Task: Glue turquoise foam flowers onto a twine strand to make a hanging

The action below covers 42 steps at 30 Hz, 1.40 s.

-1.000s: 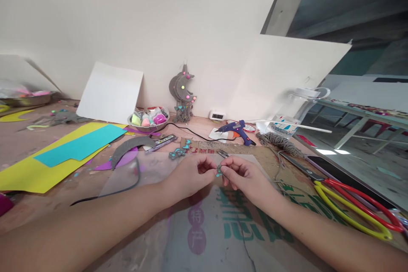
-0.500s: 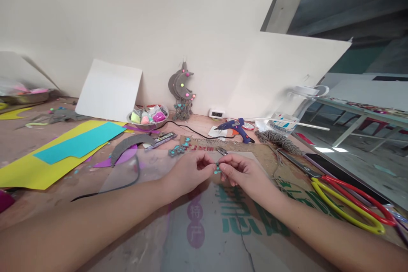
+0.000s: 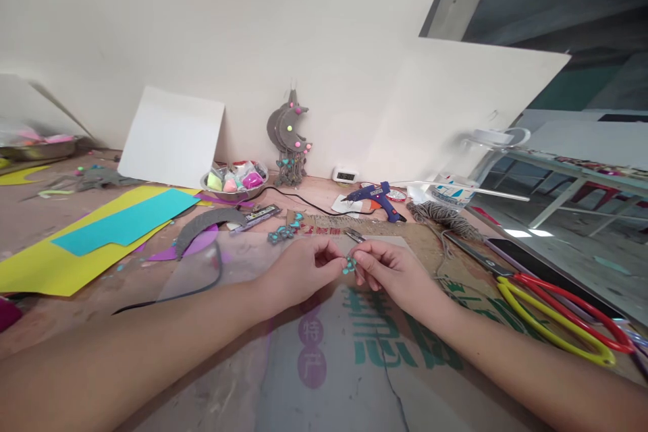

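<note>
Nearest us, a translucent sheet (image 3: 329,412) lies over printed cardboard (image 3: 420,233), seemingly to give us a smooth surface, with a dark thread (image 3: 392,388) trailing across it. Above it we hold a small turquoise piece (image 3: 349,265) between our hands: left hand (image 3: 298,277) and right hand (image 3: 405,277) each have thumb and forefinger nearly closed, pinching it from opposite sides. Such a light two-sided pinch probably suits something this small, steadying it without covering it; our fingertips partly hide its shape.

To our right, large scissors (image 3: 499,271) lie with their handles towards us, which keeps them easy to pick up. Just beyond our fingers rests a small metal tool (image 3: 354,235), and left of it lie some grey-and-turquoise pieces (image 3: 283,234), within easy reach. Farther left is a grey crescent (image 3: 207,219), partly over purple material; at right, grey yarn (image 3: 445,218) sits bundled, which probably limits tangling.

Past these, the blue glue gun (image 3: 372,196) has its nozzle over a white card (image 3: 347,204), perhaps to catch drips. The metal bowl (image 3: 233,197) gathers bright packets together. Farthest, a moon-shaped ornament (image 3: 288,128) hangs upright against the white board (image 3: 354,47), its strands dangling freely.
</note>
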Each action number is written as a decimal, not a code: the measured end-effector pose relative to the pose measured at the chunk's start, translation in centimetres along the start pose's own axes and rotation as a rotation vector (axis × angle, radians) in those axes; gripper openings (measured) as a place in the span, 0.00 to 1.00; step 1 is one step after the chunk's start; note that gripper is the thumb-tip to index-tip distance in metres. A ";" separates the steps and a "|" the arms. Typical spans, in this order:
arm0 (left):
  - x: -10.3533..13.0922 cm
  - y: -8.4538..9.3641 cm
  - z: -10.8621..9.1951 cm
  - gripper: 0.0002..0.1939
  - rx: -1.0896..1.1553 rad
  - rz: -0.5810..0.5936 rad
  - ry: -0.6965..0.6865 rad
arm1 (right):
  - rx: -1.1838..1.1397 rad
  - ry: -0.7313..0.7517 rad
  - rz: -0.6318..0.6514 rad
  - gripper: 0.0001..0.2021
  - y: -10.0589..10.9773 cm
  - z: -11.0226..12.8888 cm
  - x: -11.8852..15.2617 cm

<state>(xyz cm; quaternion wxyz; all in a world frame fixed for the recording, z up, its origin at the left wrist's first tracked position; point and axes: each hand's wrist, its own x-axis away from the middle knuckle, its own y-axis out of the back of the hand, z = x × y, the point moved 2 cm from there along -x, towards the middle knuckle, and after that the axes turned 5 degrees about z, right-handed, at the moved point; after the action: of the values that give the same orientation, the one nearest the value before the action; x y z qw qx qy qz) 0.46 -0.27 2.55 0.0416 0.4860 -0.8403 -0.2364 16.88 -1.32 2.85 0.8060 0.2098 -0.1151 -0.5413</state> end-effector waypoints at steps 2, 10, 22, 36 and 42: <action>0.0 0.1 -0.1 0.08 0.034 -0.006 -0.002 | -0.003 0.021 -0.029 0.16 0.1 0.0 0.0; 0.0 0.4 -0.5 0.07 0.057 -0.011 0.029 | -0.021 -0.005 0.001 0.12 0.0 -0.3 0.1; 0.1 0.2 -0.2 0.07 -0.032 -0.035 -0.018 | -0.041 -0.044 -0.009 0.11 -0.1 -0.3 -0.1; 0.0 0.3 -0.3 0.10 0.005 -0.007 -0.041 | -0.008 -0.027 0.005 0.09 -0.5 -0.7 -0.1; -0.1 0.2 0.1 0.10 -0.038 -0.028 -0.030 | 0.026 -0.009 0.014 0.11 -0.6 -0.6 0.0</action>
<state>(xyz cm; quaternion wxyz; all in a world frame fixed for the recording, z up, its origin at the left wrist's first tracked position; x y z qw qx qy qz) 0.36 -0.06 2.57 0.0351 0.4933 -0.8293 -0.2602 16.65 -1.40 2.10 0.8064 0.2170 -0.1274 -0.5352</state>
